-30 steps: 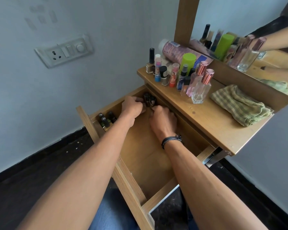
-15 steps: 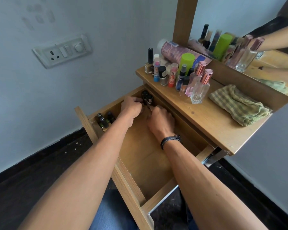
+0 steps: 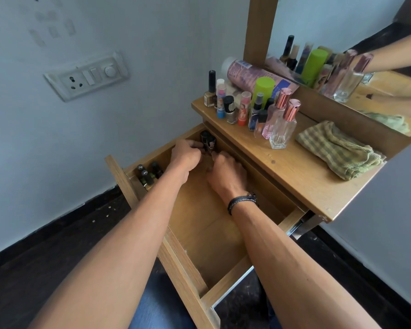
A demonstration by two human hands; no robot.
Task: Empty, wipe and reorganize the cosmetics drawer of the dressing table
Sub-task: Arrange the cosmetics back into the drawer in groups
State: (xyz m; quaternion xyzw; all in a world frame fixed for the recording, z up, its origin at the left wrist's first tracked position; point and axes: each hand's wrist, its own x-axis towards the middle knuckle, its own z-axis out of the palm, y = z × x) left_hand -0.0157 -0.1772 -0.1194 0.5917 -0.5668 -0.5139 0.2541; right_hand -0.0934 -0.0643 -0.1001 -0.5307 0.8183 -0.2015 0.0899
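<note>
Drawer (image 3: 209, 236), pulled open. Back corner: two dark bottles (image 3: 208, 141), upright; left hand (image 3: 186, 155) grips them, fingers curled. Right hand (image 3: 226, 173) just beside, inside drawer, fingers bent down; whether it holds anything cannot be told. Front corner: three capped bottles (image 3: 147, 174). Above drawer: checked cloth (image 3: 337, 150) on tabletop (image 3: 282, 167).

No word or number can be read anywhere.
White marks sit on the caps of two dark bottles (image 3: 142, 171) by the front panel of the drawer (image 3: 207, 229), too small to read; a pale print on the black bottles (image 3: 209, 141) at its back is blurred; the pink can (image 3: 247, 73) lying on the worktop (image 3: 294, 167) bears a blue-and-white label patch, unreadable; the small tubes (image 3: 243, 108) show pictures only.
</note>
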